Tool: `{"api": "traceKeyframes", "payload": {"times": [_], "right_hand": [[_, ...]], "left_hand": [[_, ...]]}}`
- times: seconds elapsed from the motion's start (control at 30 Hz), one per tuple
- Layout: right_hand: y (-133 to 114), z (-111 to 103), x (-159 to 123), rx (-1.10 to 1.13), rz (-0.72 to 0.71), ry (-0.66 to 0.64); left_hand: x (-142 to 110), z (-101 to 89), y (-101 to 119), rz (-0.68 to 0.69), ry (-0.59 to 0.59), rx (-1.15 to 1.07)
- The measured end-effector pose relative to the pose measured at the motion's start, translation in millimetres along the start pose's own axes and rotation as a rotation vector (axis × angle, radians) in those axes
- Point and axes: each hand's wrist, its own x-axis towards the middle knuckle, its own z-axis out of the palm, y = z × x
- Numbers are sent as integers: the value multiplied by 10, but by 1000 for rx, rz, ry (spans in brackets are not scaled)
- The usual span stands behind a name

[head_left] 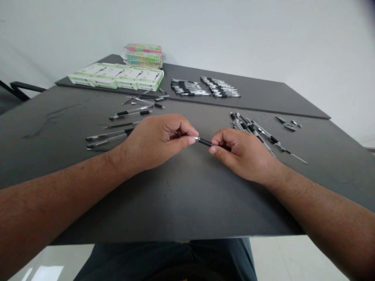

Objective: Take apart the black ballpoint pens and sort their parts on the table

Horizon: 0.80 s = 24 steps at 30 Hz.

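Note:
Between my two hands is a pen (204, 142) with a black grip, held above the dark table (187, 210). My left hand (164, 138) pinches its tip end between thumb and index finger. The other end is in the closed fingers of my right hand (241, 152), which hide most of the barrel. Loose pens and pen parts (109, 138) lie beside and beyond my left hand. Just past my right hand is a pile of pens (254, 128), with a thin refill (298, 157) sticking out to the right.
White-and-green boxes (117, 76) line the back left, with a stack of colourful packets (143, 54) behind. Two groups of pens, one left (189, 88) and one right (221, 86), lie on the raised back panel. Small pen pieces (288, 124) sit at the right.

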Motion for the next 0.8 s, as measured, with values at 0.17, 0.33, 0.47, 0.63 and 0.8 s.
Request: {"api": "traceKeyframes", "payload": {"times": [0.17,0.33,0.47,0.63,0.8], "right_hand": [[-6,-19,9,-37,-28,-48],[0,-15,15,-50,-60,2],[7,-5,10,-57,-91,21],[4,-2,8,-51,-102,-6],[-28,-30,7,35,-13,-112]], "left_hand": [[-10,-3,-11,12,-21,-9],[-15,-11,18,-5,-21,13],[19,-35,15,39,-66,154],[39,-87,11,150,-120,304],[15,-135,41,251,-137,351]]}}
